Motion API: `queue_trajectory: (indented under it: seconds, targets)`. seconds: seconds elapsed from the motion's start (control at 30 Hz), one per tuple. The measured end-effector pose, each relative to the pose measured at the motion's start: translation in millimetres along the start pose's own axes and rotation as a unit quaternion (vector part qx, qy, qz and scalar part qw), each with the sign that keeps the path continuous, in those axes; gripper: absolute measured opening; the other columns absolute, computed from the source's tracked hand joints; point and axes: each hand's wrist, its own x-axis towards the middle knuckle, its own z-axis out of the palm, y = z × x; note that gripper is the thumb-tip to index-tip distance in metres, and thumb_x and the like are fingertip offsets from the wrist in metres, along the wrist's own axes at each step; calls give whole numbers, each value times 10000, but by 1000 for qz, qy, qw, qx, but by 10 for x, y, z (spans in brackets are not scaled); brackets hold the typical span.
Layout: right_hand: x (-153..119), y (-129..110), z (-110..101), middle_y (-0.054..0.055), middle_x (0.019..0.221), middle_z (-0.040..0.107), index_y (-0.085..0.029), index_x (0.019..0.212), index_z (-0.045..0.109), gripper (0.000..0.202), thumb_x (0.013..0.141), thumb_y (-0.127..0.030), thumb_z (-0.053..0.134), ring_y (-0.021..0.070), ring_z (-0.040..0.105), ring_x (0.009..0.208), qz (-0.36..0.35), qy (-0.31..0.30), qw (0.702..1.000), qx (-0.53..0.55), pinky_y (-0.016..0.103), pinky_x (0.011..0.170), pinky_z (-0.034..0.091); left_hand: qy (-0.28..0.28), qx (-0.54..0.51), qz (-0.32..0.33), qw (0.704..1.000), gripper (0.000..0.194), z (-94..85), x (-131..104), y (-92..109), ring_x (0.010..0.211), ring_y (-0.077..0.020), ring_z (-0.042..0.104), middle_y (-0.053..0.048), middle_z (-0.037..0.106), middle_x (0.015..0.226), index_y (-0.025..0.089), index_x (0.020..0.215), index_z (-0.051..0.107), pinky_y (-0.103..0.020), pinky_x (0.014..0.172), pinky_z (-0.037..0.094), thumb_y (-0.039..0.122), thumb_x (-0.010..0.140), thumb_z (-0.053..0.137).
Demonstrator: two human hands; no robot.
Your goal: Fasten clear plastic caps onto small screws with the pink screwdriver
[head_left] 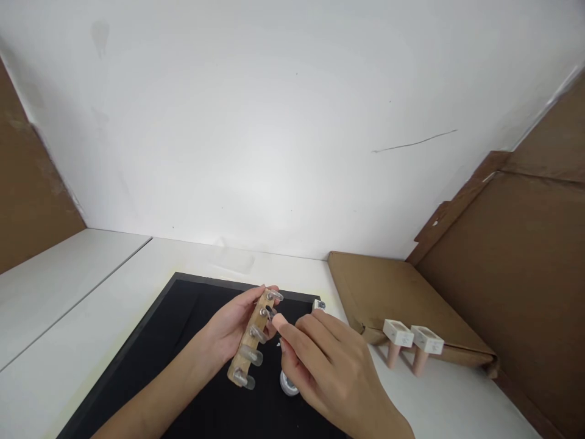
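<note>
A narrow wooden bar (247,347) stands tilted above the black mat, with several clear nail tips (251,355) fixed along it by small round mounts. My left hand (231,323) is wrapped round the bar from behind, near its upper end. The fingers of my right hand (326,360) are pinched together at one nail tip (270,312) near the top of the bar. Whether the right fingertips also hold a small tool is too small to tell. Below the right fingers, a small round container (289,384) is partly hidden.
The black mat (183,323) lies on a white table (114,268). A small white block (319,305) sits at its far right corner. On the right, a flat cardboard box (388,286) lies behind two white-topped stands (398,333) with pinkish posts.
</note>
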Motion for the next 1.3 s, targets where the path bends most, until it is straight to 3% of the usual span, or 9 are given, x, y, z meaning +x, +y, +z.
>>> queue_trajectory:
  seconds: [0.33,0.43,0.6,0.8,1.0,1.3]
  targets:
    - [-9,-31,-38,11,604,578,-129,879,631,163,852,-68,483,136,457,534,-11,-25,999,34,274,479,380,-6,-7,9,1000,112,-26,-6,31,528,-111,618,-16,660,691,124,844,648,-189,478,484,189,877,563]
    - [-4,-22,-53,-8,562,543,-155,818,607,163,834,-49,484,128,429,506,8,-7,998,65,270,463,342,-10,-8,6,1000,126,-28,-1,33,524,-108,610,-18,651,688,117,831,640,-187,467,474,195,883,556]
    - [-3,7,-62,2,604,565,-140,942,603,147,854,-73,506,130,453,520,30,20,998,59,265,469,343,-2,-6,-7,1000,100,-9,-6,16,484,-110,600,-13,646,666,127,830,635,-193,434,454,183,874,566]
    - [3,17,-97,-8,561,518,-180,689,565,220,850,-84,449,124,424,517,88,-46,989,109,264,484,331,6,-5,-8,1000,122,-6,-10,19,490,-111,598,-11,643,677,123,816,638,-202,436,460,190,877,556]
    - [5,60,-221,-34,539,450,-174,786,592,197,834,-49,448,114,445,506,131,-20,972,195,232,463,338,7,0,-1,1000,172,1,-22,25,524,-105,604,-17,641,698,120,852,647,-197,476,480,192,910,503]
    - [31,26,-215,-2,653,548,-195,872,624,208,837,-62,468,119,524,571,140,-74,950,268,228,495,402,10,20,0,1000,142,11,-44,0,508,-125,622,-31,660,661,123,899,676,-204,487,491,226,872,582]
